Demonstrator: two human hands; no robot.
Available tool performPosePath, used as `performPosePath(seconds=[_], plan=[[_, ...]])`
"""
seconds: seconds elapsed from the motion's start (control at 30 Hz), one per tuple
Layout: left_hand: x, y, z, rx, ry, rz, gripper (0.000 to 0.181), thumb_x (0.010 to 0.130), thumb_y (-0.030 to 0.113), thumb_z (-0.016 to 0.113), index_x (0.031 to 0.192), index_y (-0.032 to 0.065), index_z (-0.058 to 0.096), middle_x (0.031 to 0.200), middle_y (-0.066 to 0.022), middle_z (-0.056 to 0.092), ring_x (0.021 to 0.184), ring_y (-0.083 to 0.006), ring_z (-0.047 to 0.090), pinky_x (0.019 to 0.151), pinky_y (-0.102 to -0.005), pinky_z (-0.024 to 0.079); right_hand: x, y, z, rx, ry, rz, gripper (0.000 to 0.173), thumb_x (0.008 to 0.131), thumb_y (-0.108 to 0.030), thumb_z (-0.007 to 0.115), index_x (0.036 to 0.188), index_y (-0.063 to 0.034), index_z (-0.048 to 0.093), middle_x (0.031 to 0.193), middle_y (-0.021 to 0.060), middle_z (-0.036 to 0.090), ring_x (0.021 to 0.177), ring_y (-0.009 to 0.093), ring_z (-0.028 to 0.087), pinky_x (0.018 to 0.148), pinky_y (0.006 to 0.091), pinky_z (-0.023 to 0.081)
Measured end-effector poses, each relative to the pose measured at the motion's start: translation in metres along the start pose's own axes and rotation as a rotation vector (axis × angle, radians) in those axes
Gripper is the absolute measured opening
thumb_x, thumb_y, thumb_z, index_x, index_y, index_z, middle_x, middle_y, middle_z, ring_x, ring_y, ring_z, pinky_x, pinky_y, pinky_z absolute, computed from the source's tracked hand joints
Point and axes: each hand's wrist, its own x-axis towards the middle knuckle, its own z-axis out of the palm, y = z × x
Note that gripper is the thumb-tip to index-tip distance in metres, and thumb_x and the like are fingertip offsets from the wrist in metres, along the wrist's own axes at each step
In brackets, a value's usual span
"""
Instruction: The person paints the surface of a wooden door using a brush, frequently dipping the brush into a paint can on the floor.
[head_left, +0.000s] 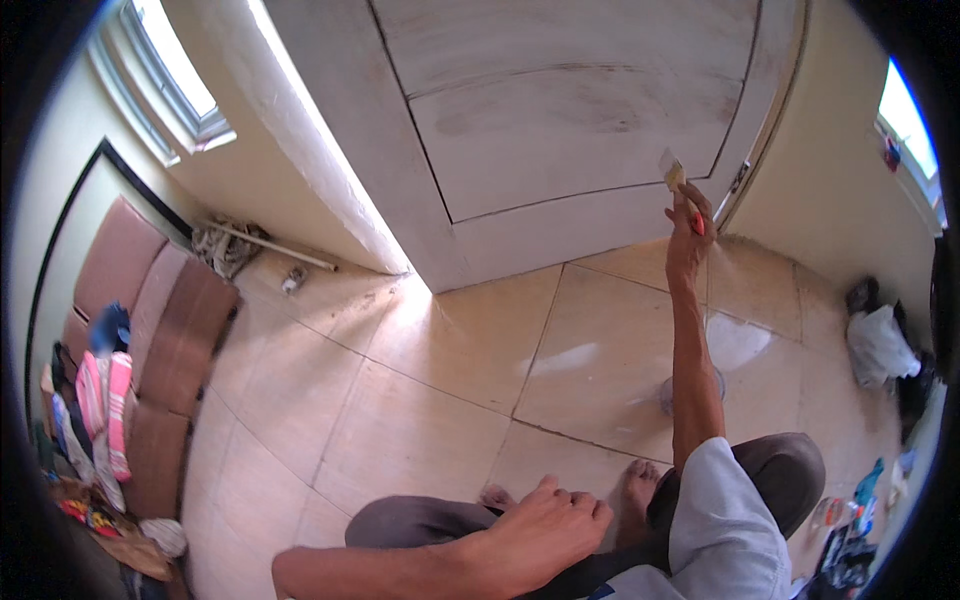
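Observation:
My right hand (691, 217) reaches forward, gripping a flat paintbrush (673, 171) with a red-ended handle. The bristles point up in front of the lower panel of a whitish door (510, 247); I cannot tell whether they touch it. Brownish patches show through the streaky white coat on the door. My left hand (551, 529) is over my lap near the knee, its fingers curled and nothing visible in it. Partly hidden behind my right forearm, a translucent container (667, 394) stands on the tiled floor (442, 405).
Left, a brown cushioned sofa (161, 330) carries clothes (97, 405). A rag (229, 247) and a pale pipe (277, 244) lie by the wall. On the right are a white plastic bag (881, 349) and a clear bottle (831, 512). Light enters along the door's left edge.

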Motion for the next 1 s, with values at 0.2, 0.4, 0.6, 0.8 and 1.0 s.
performPosePath(seconds=[0.2, 0.4, 0.6, 0.8, 1.0], plan=[[0.023, 0.009, 0.004, 0.114, 0.133, 0.103, 0.032, 0.083, 0.011, 0.066, 0.111, -0.0021, 0.056, 0.099, -0.0153, 0.065, 0.094, -0.0274, 0.067, 0.086, -0.0421, 0.046, 0.019, -0.055, 0.007, -0.086, -0.352, 0.040, 0.030, 0.096, -0.022, 0.064, 0.118, -0.0014, 0.064, 0.110, 0.0122, 0.068, 0.100, 0.018, 0.067, 0.077, 0.0312, 0.058], [0.047, -0.009, 0.006, 0.075, 0.059, 0.199, 0.031, 0.080, 0.011, 0.068, 0.108, -0.0015, 0.061, 0.098, -0.0148, 0.068, 0.093, -0.0292, 0.069, 0.081, -0.0442, 0.050, 0.093, -0.150, 0.010, -0.512, -0.895, 0.129, 0.030, 0.086, -0.022, 0.066, 0.109, -0.0026, 0.066, 0.091, 0.0069, 0.072, 0.084, 0.015, 0.070, 0.071, 0.0273, 0.056], [0.052, -0.015, -0.001, -0.028, 0.024, 0.174, 0.038, 0.080, 0.007, 0.068, 0.115, -0.0018, 0.058, 0.103, -0.0166, 0.066, 0.097, -0.0327, 0.067, 0.090, -0.0453, 0.047, 0.059, -0.188, -0.057, -0.715, -0.844, 0.172, 0.025, 0.085, -0.022, 0.067, 0.099, -0.0016, 0.068, 0.086, 0.0076, 0.071, 0.079, 0.013, 0.068, 0.069, 0.0280, 0.055], [0.025, 0.000, -0.015, 0.036, -0.054, 0.157, 0.030, 0.088, 0.011, 0.064, 0.114, 0.0001, 0.054, 0.104, -0.0160, 0.063, 0.103, -0.0342, 0.062, 0.104, -0.0488, 0.039, -0.008, -0.172, -0.193, -0.872, -0.554, 0.407, 0.021, 0.088, -0.020, 0.065, 0.096, -0.0007, 0.068, 0.080, 0.0071, 0.070, 0.071, 0.013, 0.065, 0.066, 0.0283, 0.054], [0.024, -0.003, -0.023, 0.002, -0.093, 0.078, 0.026, 0.097, 0.020, 0.057, 0.113, -0.0002, 0.052, 0.103, -0.0175, 0.061, 0.104, -0.0347, 0.061, 0.104, -0.0505, 0.039, -0.078, -0.115, -0.254, -0.842, -0.434, 0.489, 0.022, 0.088, -0.020, 0.063, 0.089, 0.0009, 0.070, 0.075, 0.0087, 0.070, 0.069, 0.013, 0.066, 0.065, 0.0286, 0.053]])
